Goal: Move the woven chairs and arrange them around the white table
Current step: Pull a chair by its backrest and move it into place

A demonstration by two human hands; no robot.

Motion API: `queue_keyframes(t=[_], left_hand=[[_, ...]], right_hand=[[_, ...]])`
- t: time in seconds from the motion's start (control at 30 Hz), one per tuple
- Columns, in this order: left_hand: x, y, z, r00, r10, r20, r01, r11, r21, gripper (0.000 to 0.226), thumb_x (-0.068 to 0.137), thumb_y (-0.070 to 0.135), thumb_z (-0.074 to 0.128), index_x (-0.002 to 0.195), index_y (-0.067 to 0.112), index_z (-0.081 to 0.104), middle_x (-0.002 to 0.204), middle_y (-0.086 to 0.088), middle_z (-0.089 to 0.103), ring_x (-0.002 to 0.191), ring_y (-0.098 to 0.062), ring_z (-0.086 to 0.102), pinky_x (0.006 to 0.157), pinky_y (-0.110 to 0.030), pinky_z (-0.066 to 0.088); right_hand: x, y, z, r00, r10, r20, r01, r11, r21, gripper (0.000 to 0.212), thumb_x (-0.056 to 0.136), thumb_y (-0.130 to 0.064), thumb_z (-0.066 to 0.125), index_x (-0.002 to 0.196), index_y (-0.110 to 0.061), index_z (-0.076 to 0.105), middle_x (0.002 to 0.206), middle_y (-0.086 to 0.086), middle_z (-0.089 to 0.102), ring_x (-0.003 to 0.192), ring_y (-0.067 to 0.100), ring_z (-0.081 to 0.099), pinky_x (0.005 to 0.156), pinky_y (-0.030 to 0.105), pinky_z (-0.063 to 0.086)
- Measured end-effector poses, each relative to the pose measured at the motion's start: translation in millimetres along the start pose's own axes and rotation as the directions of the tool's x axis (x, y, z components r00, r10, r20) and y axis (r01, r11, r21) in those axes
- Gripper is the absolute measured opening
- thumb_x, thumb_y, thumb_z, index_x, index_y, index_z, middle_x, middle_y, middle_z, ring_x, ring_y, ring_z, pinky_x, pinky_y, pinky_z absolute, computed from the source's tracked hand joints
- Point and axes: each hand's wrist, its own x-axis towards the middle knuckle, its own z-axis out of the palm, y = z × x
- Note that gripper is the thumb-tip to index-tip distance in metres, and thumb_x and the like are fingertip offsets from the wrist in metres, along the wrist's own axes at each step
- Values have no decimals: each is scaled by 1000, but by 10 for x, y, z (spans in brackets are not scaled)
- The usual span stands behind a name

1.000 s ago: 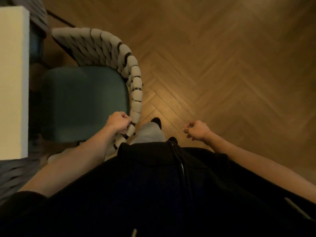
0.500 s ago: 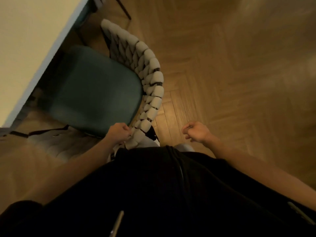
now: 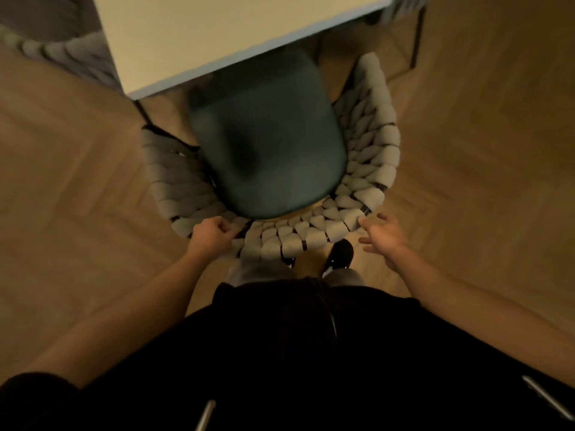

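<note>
A woven chair (image 3: pixel 367 169) with a thick pale rope back and a dark green seat cushion stands right in front of me, its front tucked under the white table (image 3: pixel 217 35). My left hand (image 3: pixel 211 234) is closed around the chair's back rim at its left rear. My right hand (image 3: pixel 384 233) hovers with fingers spread just off the right rear of the rim, touching nothing. A second woven chair (image 3: pixel 71 57) shows blurred at the table's left side.
Herringbone wood floor (image 3: pixel 482 135) spreads on both sides. Thin black table legs (image 3: pixel 415 42) show at the upper right and beside the chair's left arm. My dark shoe (image 3: pixel 340 253) is just behind the chair back.
The view has swung so the chair and table now face me squarely. My right hand went from a fist to open fingers, closer to the chair rim. The left hand kept its hold.
</note>
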Motion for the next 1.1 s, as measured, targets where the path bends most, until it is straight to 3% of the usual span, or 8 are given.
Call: queue_keyframes(t=[0.1, 0.17, 0.27, 0.37, 0.47, 0.6, 0.83, 1.1], left_hand=[[-255, -117, 118, 972, -178, -151, 164, 982, -98, 8, 94, 18, 63, 90, 12, 63, 84, -1, 62, 83, -22, 59, 72, -33, 45], [-312, -216, 264, 895, -405, -186, 331, 884, -331, 18, 88, 20, 64, 105, 12, 64, 98, -5, 66, 90, -27, 64, 78, -38, 56], [-340, -269, 436, 704, -708, 56, 486, 423, -765, 51, 83, 19, 68, 130, 10, 52, 116, -9, 60, 91, -28, 63, 76, -44, 62], [-267, -263, 595, 746, -599, 290, 425, 94, -900, 58, 84, 11, 72, 136, 17, 46, 124, -8, 58, 100, -30, 64, 62, -40, 61], [-221, -169, 728, 811, -514, 278, 362, 68, -930, 60, 89, 8, 72, 140, 21, 43, 128, -9, 59, 107, -35, 65, 65, -48, 61], [-204, -118, 848, 807, -557, 194, 287, 82, -955, 61, 93, 7, 69, 144, 21, 40, 130, -9, 55, 106, -35, 66, 65, -47, 62], [-362, 111, 1048, 816, -535, 217, 278, 35, -960, 54, 92, 6, 70, 138, 23, 47, 125, -10, 61, 102, -35, 69, 66, -49, 62], [-302, 353, 1099, 839, -515, 173, 267, 114, -957, 46, 88, 9, 73, 125, 24, 50, 125, -11, 61, 104, -36, 69, 72, -56, 62]], right_hand=[[232, -126, -87, 998, 19, 58, -19, 1000, -4, 67, 97, -34, 66, 152, -19, 32, 131, 9, 59, 94, 24, 71, 81, 41, 61], [353, -166, -127, 992, 24, 122, -22, 1000, -19, 59, 95, -35, 68, 146, -21, 41, 134, 7, 59, 94, 24, 72, 71, 38, 61], [447, -199, -147, 985, 53, 166, -55, 998, 6, 50, 96, -31, 69, 140, -19, 47, 131, 7, 62, 95, 26, 72, 67, 36, 60], [487, -237, -117, 978, 85, 191, -96, 994, 53, 44, 96, -27, 69, 136, -17, 52, 125, 7, 65, 97, 28, 70, 72, 39, 59], [569, -289, -12, 972, 115, 205, -137, 986, 96, 34, 96, -19, 68, 127, -17, 57, 115, 6, 68, 98, 27, 69, 70, 44, 59], [621, -292, 66, 984, 122, 129, -143, 975, 168, 32, 95, -8, 63, 122, -20, 53, 106, 7, 66, 94, 28, 67, 69, 47, 59], [610, -229, -241, 990, 122, 75, -134, 972, 194, 30, 97, -6, 61, 121, -20, 52, 101, 7, 64, 88, 26, 66, 66, 44, 57], [607, -234, -466, 991, 117, 63, -127, 973, 191, 23, 100, -6, 57, 119, -16, 52, 98, 7, 62, 85, 24, 63, 65, 43, 55]])
